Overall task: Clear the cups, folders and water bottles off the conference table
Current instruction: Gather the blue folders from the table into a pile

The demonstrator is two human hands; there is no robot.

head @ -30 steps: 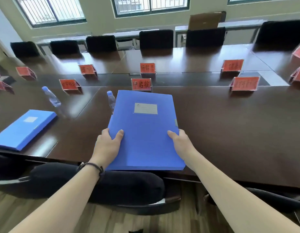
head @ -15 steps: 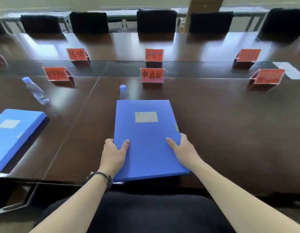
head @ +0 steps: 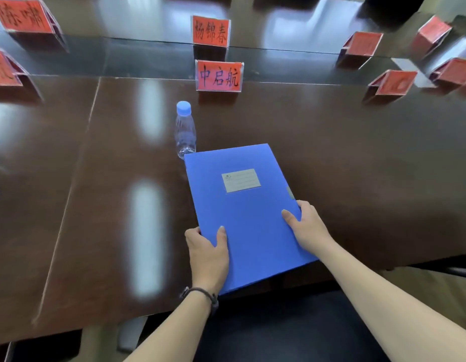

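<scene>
Both hands grip the folder by its sides, left and right, thumbs on top. Bottle stands just behind it on the table.

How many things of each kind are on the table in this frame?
Blue folder: 1, held by the left hand and right hand
Water bottle: 1
Red name cards: 8
Total: 10

Office meeting room: long dark wooden desk, rows of red name cards in stands, dark chair tucked in.
</scene>
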